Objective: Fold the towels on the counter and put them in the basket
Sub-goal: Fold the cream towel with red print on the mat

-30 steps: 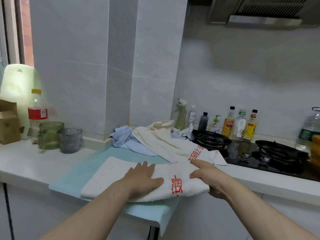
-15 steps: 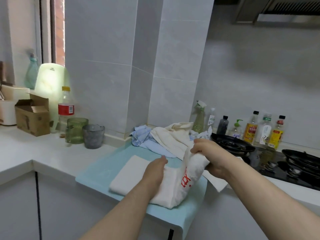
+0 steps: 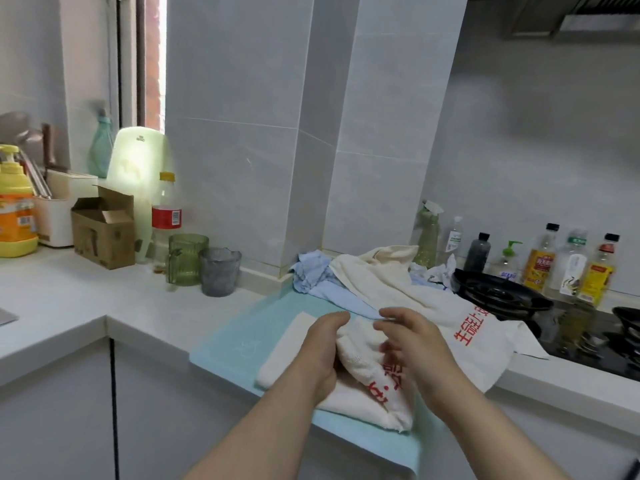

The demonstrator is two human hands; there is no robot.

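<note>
A white towel with red characters (image 3: 363,372) lies partly folded on a light blue mat (image 3: 239,337) at the counter's front edge. My left hand (image 3: 320,351) grips the folded-over layer from the left, thumb on top. Just right of it, my right hand (image 3: 412,341) is over the same towel with fingers spread and blurred, holding nothing. Behind lies a pile of loose towels: a cream one (image 3: 377,275), a pale blue cloth (image 3: 311,271) and a cream towel with red print (image 3: 481,337) that spreads toward the stove. No basket is in view.
A gas stove (image 3: 502,296) and a row of bottles (image 3: 540,261) stand at the right. At the left are a green cup (image 3: 187,259), a grey cup (image 3: 220,271), a plastic bottle (image 3: 166,216), a cardboard box (image 3: 104,230) and a yellow soap bottle (image 3: 15,209).
My right hand carried the towel's right end over toward the left and let it go. My left hand shifted from pressing flat to gripping the fold. The view turned left.
</note>
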